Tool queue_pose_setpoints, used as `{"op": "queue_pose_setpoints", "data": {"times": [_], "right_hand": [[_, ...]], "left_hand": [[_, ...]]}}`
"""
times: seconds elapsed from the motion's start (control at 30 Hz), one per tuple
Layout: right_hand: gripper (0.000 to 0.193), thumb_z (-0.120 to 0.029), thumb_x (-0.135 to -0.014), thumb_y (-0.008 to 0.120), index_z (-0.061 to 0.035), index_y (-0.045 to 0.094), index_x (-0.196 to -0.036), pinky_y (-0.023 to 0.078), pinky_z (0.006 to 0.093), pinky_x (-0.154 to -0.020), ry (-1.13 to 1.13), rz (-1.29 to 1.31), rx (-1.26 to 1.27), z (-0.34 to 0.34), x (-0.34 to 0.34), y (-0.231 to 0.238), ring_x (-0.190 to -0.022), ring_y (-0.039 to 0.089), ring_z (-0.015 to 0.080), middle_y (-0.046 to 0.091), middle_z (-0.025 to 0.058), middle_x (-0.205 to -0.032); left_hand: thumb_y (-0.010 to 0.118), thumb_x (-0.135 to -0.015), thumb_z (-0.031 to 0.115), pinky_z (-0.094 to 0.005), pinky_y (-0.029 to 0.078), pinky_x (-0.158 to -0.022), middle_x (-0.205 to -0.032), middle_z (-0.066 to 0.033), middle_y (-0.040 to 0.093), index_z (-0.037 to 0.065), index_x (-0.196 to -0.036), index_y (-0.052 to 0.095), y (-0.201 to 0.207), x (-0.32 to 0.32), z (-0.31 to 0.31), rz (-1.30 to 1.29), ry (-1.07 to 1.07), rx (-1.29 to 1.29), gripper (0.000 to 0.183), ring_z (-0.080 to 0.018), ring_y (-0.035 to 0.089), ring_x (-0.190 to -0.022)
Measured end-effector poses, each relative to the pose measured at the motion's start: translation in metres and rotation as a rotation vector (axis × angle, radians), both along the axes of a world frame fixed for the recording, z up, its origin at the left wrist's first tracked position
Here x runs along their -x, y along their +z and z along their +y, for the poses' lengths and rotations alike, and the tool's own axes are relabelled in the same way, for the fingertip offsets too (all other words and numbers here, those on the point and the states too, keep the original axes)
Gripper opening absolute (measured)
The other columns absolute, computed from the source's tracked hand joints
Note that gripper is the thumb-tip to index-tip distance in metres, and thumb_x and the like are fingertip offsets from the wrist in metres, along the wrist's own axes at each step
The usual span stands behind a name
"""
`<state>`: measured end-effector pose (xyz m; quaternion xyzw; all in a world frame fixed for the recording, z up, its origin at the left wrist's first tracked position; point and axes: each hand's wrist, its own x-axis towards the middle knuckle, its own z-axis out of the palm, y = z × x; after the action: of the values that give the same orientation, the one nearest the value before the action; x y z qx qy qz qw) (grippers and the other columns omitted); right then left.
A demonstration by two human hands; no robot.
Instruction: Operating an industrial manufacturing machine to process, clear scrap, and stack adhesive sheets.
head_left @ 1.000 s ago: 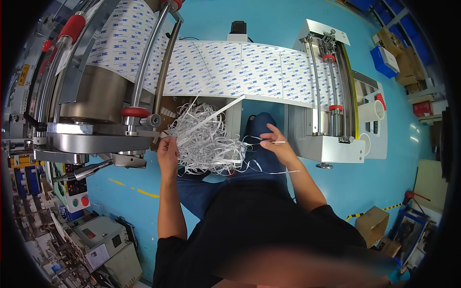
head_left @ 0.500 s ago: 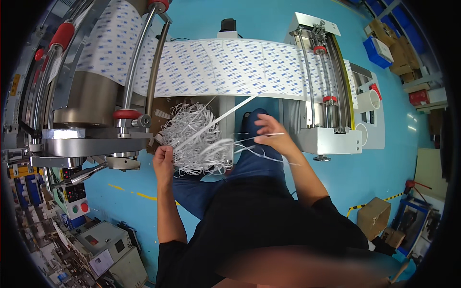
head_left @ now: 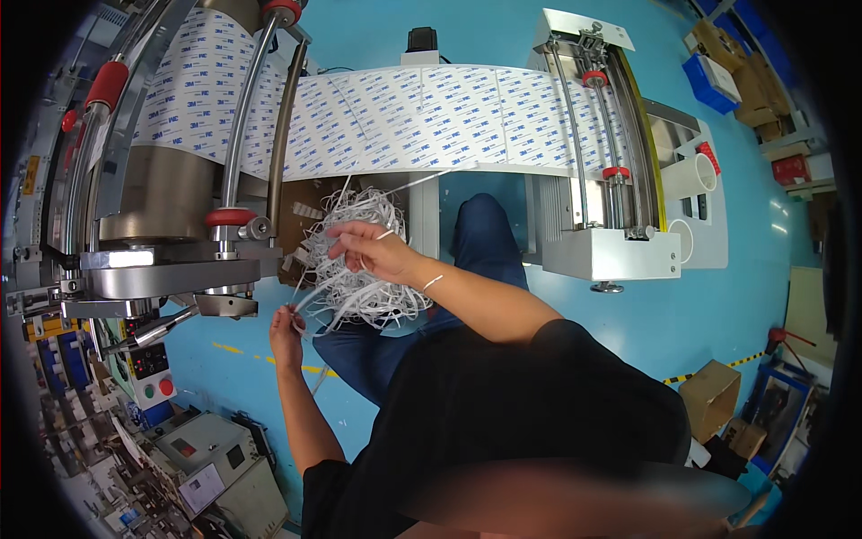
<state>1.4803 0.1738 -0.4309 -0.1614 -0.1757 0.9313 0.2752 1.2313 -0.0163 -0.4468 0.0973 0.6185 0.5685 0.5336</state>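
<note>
A heaped tangle of thin white paper-like strips [head_left: 373,301] lies in front of me, left of my knee, below a wide printed web. Beside its lower left edge, my left hand [head_left: 285,331] is closed in a pinch on a white strip [head_left: 310,295] that runs up into the tangle. My right hand [head_left: 373,251] is over the upper part of the heap, fingers bent but apart, with no firm grip visible. A narrow white piece crosses this hand near the knuckles, and another white band [head_left: 433,284] lies across its wrist.
The white web with blue print [head_left: 404,121] stretches between a roller machine [head_left: 171,198] at left and a white-framed roller unit [head_left: 620,256] at right. A cardboard box [head_left: 294,225] edges the heap. Another carton [head_left: 709,400] stands on the blue floor at right.
My right hand has swung left from above my knee to over the tangle, leaving the loose strips there. My left hand has moved slightly down and left. The printed web has shifted right.
</note>
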Motion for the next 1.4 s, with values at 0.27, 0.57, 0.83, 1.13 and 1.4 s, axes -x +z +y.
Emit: {"op": "queue_pose_setpoints", "data": {"times": [0.27, 0.57, 0.83, 1.13, 1.4], "right_hand": [[0.036, -0.011, -0.089, 0.065, -0.0051, 0.053, -0.123, 0.046, 0.0244, -0.065, -0.211, -0.410, -0.082, 0.012, -0.036, -0.030, -0.072, 0.056, 0.0097, 0.063, 0.0050, -0.102], [0.044, -0.008, -0.091, 0.063, -0.0070, 0.046, -0.132, 0.049, 0.0260, -0.070, -0.192, -0.135, -0.018, 0.020, -0.009, -0.003, -0.075, 0.059, 0.0107, 0.060, 0.0080, -0.116], [0.030, -0.026, -0.100, 0.051, -0.0084, 0.055, -0.123, 0.048, 0.0227, -0.069, -0.123, -0.110, -0.074, 0.022, 0.002, 0.006, -0.074, 0.058, 0.0087, 0.064, 0.0047, -0.100], [0.029, -0.031, -0.102, 0.044, -0.0065, 0.057, -0.095, 0.049, 0.0252, -0.068, -0.177, -0.381, -0.354, -0.022, 0.126, 0.010, -0.074, 0.056, 0.0103, 0.062, 0.0029, -0.087], [0.025, -0.025, -0.097, 0.046, -0.0053, 0.061, -0.095, 0.051, 0.0327, -0.064, 0.317, -0.565, -0.883, -0.059, 0.188, 0.016, -0.071, 0.064, 0.0187, 0.066, 0.0093, -0.080]], "left_hand": [[0.051, -0.099, 0.036, -0.0261, 0.040, -0.064, -0.075, -0.0027, 0.054, 0.006, -0.085, 0.056, -0.020, 0.024, -0.001, 0.037, 0.152, 0.084, 0.034, -0.0131, 0.049, -0.068], [0.060, -0.095, 0.030, -0.0245, 0.038, -0.071, -0.080, 0.0028, 0.055, 0.004, -0.099, 0.063, 0.001, -0.008, -0.002, 0.201, 0.009, 0.180, 0.026, -0.0071, 0.046, -0.074], [0.062, -0.095, 0.027, -0.0239, 0.038, -0.071, -0.075, 0.0037, 0.052, 0.003, -0.099, 0.064, 0.027, 0.004, -0.026, 0.255, -0.277, 0.083, 0.024, -0.0085, 0.047, -0.070], [0.057, -0.097, 0.028, -0.0296, 0.042, -0.077, -0.080, 0.0019, 0.055, 0.009, -0.107, 0.060, 0.002, 0.127, -0.032, -0.013, 0.093, 0.096, 0.021, -0.0098, 0.050, -0.072], [0.042, -0.098, 0.051, -0.0360, 0.036, -0.099, -0.120, -0.0082, 0.059, 0.008, -0.131, 0.053, -0.006, 0.135, 0.021, 0.208, -0.011, 0.313, 0.055, -0.0200, 0.052, -0.112]]}}
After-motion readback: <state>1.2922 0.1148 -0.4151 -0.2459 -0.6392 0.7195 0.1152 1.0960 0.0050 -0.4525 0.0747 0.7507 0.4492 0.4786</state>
